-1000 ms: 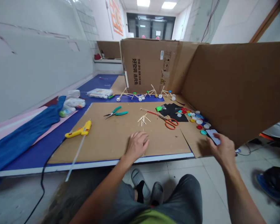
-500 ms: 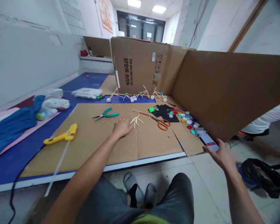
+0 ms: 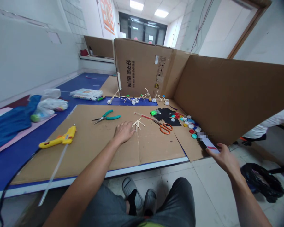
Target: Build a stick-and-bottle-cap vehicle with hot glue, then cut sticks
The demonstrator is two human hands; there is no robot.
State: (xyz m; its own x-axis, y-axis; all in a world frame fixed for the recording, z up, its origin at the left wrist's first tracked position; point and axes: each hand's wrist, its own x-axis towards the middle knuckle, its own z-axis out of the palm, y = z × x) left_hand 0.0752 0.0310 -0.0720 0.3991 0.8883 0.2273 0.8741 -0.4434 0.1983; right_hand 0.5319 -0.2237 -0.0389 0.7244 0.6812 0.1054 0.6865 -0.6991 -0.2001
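My left hand (image 3: 124,132) rests flat on the cardboard sheet (image 3: 90,151), fingers stretched out, with nothing held. Just beyond its fingertips lies a loose pile of short wooden sticks (image 3: 138,124). At the table's right edge, my right hand (image 3: 224,156) grips the near end of a phone (image 3: 208,143) with a bright screen and a red bar; its far end is pixelated. Bottle caps (image 3: 191,126) of many colours lie just past the phone. Orange-handled scissors (image 3: 165,127) and teal-handled pliers (image 3: 107,117) lie between the hands and the back.
A yellow glue gun (image 3: 61,138), glue stick protruding, lies at left with its cable. Stick-and-cap models (image 3: 137,98) line the back. Black sheets (image 3: 165,114) lie near the caps. Tall cardboard walls (image 3: 227,97) stand behind and right. A black-bagged bin (image 3: 262,179) is on the floor.
The view has shifted slightly. Both hands keep about the same places, the left by the sticks and the right on the phone.
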